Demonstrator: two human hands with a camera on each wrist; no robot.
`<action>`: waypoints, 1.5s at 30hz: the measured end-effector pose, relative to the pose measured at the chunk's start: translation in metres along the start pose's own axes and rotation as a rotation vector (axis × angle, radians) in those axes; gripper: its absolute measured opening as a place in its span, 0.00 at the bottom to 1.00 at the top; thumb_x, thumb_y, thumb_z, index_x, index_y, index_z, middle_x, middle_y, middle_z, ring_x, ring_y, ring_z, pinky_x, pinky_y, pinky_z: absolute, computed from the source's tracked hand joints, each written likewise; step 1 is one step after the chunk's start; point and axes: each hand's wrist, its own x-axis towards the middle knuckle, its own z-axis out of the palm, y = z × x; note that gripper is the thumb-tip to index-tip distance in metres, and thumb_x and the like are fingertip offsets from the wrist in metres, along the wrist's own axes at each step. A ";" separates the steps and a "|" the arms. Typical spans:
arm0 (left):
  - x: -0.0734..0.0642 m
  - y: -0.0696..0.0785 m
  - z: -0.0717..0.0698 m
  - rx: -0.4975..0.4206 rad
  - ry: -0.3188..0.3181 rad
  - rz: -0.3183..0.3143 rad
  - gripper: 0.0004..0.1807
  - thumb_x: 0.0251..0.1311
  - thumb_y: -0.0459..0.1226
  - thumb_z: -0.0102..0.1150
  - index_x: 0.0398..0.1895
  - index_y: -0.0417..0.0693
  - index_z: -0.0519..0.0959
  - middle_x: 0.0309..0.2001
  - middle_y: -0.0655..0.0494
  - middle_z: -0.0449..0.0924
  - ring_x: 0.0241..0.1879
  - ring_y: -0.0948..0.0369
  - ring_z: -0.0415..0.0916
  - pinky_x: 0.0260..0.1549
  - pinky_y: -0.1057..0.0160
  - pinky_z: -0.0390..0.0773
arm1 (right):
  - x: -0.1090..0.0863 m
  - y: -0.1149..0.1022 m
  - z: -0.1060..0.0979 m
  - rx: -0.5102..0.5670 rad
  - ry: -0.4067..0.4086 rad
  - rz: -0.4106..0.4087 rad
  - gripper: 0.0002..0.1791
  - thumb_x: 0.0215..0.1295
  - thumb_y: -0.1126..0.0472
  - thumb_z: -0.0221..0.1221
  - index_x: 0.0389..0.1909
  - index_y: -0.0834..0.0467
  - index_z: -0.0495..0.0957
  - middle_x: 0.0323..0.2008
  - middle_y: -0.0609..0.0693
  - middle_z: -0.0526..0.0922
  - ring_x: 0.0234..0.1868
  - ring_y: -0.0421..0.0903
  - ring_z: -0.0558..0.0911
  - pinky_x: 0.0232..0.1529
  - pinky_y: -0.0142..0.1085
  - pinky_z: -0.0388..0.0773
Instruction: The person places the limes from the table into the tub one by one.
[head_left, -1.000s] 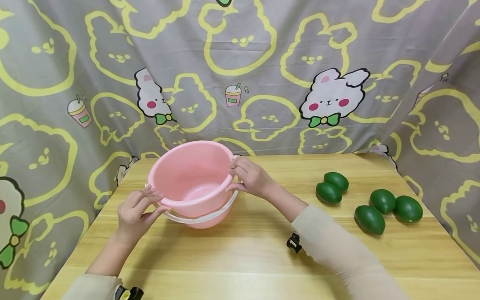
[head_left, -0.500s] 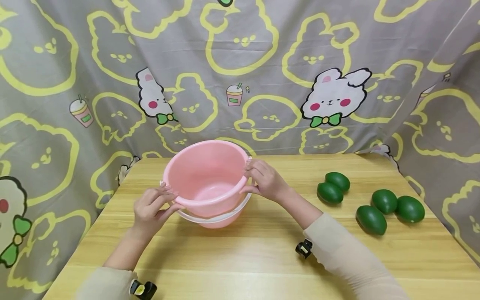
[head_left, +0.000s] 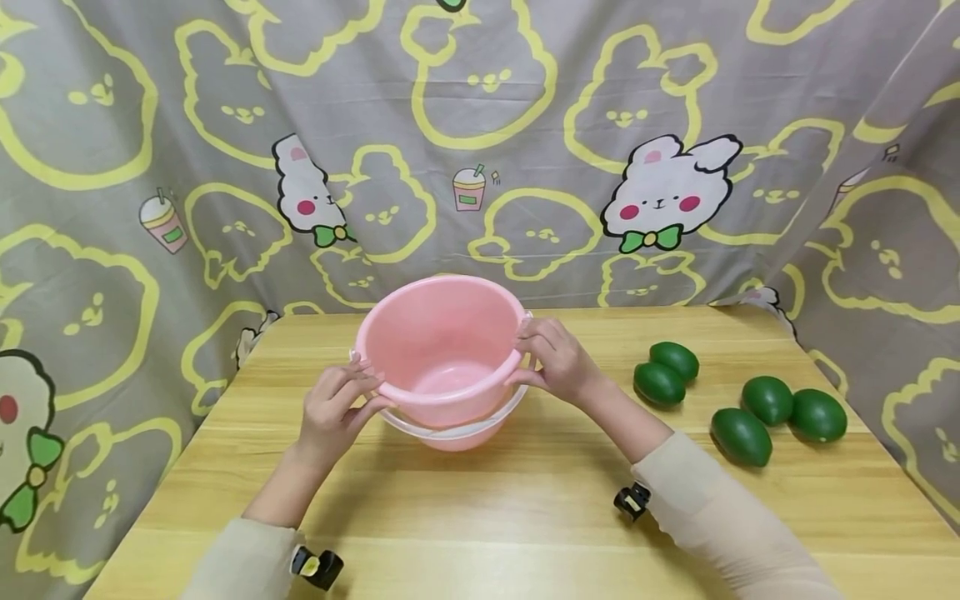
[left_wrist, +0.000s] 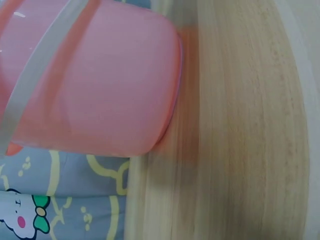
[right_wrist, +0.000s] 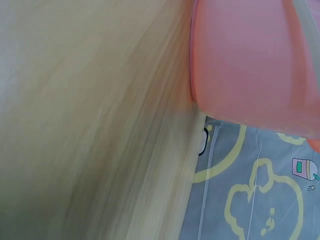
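A pink bucket (head_left: 450, 333) with a white handle (head_left: 457, 432) hanging down its front stands at the middle back of the table. My left hand (head_left: 337, 408) grips its rim at the near left, fingers over the edge and thumb outside. On the right side of the rim, my right hand (head_left: 555, 362) pinches it the same way. The bucket looks bare inside. Both wrist views show only the bucket's outer wall (left_wrist: 110, 80) close to the table top; the hands themselves are outside those views.
Several dark green oval fruits lie on the right of the wooden table (head_left: 480, 517), a pair (head_left: 660, 383) nearer the bucket and a group (head_left: 765, 400) farther right. A grey patterned curtain (head_left: 525, 108) hangs behind the table's back edge. Each forearm wears a small black camera (head_left: 318, 568).
Both hands have moved the bucket to the right, from the left part of the table toward the middle. The green fruits have stayed where they were.
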 end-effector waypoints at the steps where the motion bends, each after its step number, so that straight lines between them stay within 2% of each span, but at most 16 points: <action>1: 0.000 0.000 0.000 -0.003 -0.012 -0.003 0.24 0.55 0.49 0.60 0.22 0.32 0.82 0.25 0.41 0.80 0.27 0.46 0.76 0.51 0.62 0.81 | 0.000 0.000 -0.001 0.000 -0.001 0.004 0.30 0.63 0.39 0.50 0.31 0.66 0.72 0.33 0.57 0.77 0.36 0.51 0.76 0.35 0.37 0.80; 5: -0.002 0.001 0.004 -0.009 -0.030 -0.009 0.24 0.55 0.49 0.60 0.23 0.32 0.82 0.26 0.42 0.79 0.28 0.46 0.76 0.52 0.62 0.81 | 0.000 -0.001 -0.008 0.012 -0.005 0.025 0.30 0.62 0.38 0.51 0.30 0.66 0.72 0.32 0.57 0.77 0.35 0.51 0.75 0.34 0.37 0.78; 12: -0.003 0.004 0.012 -0.018 0.011 -0.006 0.25 0.54 0.50 0.60 0.23 0.32 0.82 0.25 0.42 0.78 0.27 0.47 0.76 0.51 0.63 0.81 | -0.001 -0.005 -0.018 0.036 0.007 0.044 0.30 0.59 0.38 0.53 0.29 0.65 0.72 0.31 0.57 0.77 0.34 0.51 0.74 0.30 0.36 0.75; 20: -0.004 0.012 0.022 -0.044 0.031 -0.006 0.24 0.54 0.50 0.60 0.23 0.33 0.82 0.25 0.43 0.79 0.28 0.47 0.76 0.48 0.65 0.82 | -0.005 -0.011 -0.028 -0.029 0.085 0.028 0.31 0.60 0.38 0.53 0.27 0.66 0.73 0.30 0.57 0.77 0.34 0.53 0.76 0.33 0.39 0.78; 23: -0.004 0.015 0.026 -0.055 0.035 -0.008 0.24 0.54 0.50 0.60 0.24 0.33 0.82 0.26 0.43 0.79 0.29 0.47 0.76 0.49 0.63 0.82 | -0.009 -0.013 -0.032 -0.041 0.116 0.031 0.31 0.59 0.38 0.53 0.27 0.67 0.74 0.30 0.57 0.77 0.34 0.53 0.77 0.33 0.40 0.77; 27: -0.004 0.017 0.029 -0.069 0.027 -0.006 0.24 0.54 0.49 0.60 0.24 0.33 0.82 0.26 0.43 0.79 0.30 0.47 0.76 0.50 0.61 0.82 | -0.013 -0.015 -0.037 -0.048 0.130 0.029 0.31 0.59 0.38 0.54 0.26 0.67 0.74 0.30 0.57 0.78 0.33 0.53 0.76 0.32 0.39 0.76; 33: -0.001 0.018 0.033 -0.081 0.000 -0.009 0.23 0.55 0.49 0.60 0.26 0.33 0.83 0.28 0.43 0.79 0.30 0.48 0.77 0.48 0.62 0.83 | -0.015 -0.015 -0.044 -0.069 0.159 0.035 0.32 0.58 0.38 0.54 0.25 0.67 0.74 0.29 0.58 0.77 0.32 0.54 0.76 0.34 0.40 0.78; 45: 0.000 0.032 0.054 -0.152 0.035 0.007 0.22 0.56 0.47 0.60 0.25 0.33 0.82 0.28 0.43 0.79 0.31 0.48 0.76 0.49 0.59 0.83 | -0.023 -0.032 -0.067 -0.104 0.213 0.084 0.33 0.56 0.37 0.54 0.23 0.68 0.75 0.25 0.58 0.77 0.31 0.56 0.77 0.33 0.41 0.77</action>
